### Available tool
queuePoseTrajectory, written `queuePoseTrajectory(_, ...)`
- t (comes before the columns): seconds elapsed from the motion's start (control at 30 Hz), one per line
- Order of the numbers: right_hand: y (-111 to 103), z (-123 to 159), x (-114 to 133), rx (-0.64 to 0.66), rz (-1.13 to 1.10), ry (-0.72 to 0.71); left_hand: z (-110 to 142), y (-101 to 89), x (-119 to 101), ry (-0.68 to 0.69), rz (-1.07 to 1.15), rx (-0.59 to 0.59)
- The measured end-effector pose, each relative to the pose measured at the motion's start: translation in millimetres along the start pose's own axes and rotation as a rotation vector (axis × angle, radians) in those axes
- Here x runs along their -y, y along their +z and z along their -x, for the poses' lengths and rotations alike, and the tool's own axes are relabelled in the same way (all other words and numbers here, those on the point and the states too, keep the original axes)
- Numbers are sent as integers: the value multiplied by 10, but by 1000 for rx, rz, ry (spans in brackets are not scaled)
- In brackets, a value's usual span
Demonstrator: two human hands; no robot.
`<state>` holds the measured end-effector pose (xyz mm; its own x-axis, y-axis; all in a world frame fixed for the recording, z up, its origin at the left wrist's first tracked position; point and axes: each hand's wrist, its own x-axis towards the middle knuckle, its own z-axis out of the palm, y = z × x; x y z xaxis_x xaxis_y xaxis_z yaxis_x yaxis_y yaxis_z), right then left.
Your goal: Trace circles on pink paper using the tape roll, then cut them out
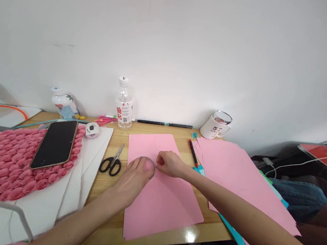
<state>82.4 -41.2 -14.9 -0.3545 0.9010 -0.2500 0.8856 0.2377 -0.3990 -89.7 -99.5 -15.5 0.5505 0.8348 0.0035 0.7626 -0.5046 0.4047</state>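
Note:
A sheet of pink paper [163,199], apparently on top of others, lies on the wooden table in front of me. My left hand [135,177] presses a round see-through disc with a grey rim [149,166] against its upper part. Just right of the rim, my right hand [168,163] is closed in a pinch over the paper. Something small may be at its fingertips, but I cannot make it out. Black-handled scissors [112,162] rest on the table left of the paper, blades partly crossed.
Rolled pink paper flowers [12,154] carry a phone [56,143] at left. Behind stand a water bottle [124,107] and a white bottle [64,103]; a mug [215,125] leans against the wall. More pink sheets [239,176] and a red-black pen [193,153] lie right.

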Motion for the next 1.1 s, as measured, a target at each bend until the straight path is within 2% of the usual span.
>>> queuePoseTrajectory(0.1,65,130,76,-23,-73,156,0,-29,-14,-56,73,30)
queuePoseTrajectory(0.2,132,251,154,-59,-120,229,-15,16,27,-4,38,6)
queuePoseTrajectory(0.3,198,348,190,-93,-188,206,-46,35,52,28,-15,4)
queuePoseTrajectory(0.43,283,454,144,-119,-302,155,-94,-28,20,-29,-80,100)
queuePoseTrajectory(0.73,520,549,83,-324,-454,245,-175,-140,-17,-60,-127,202)
queuePoseTrajectory(0.9,569,485,114,-380,-432,283,-171,-114,25,-40,-107,189)
queuePoseTrajectory(1.1,534,460,173,-355,-414,319,-179,-32,121,-8,-98,142)
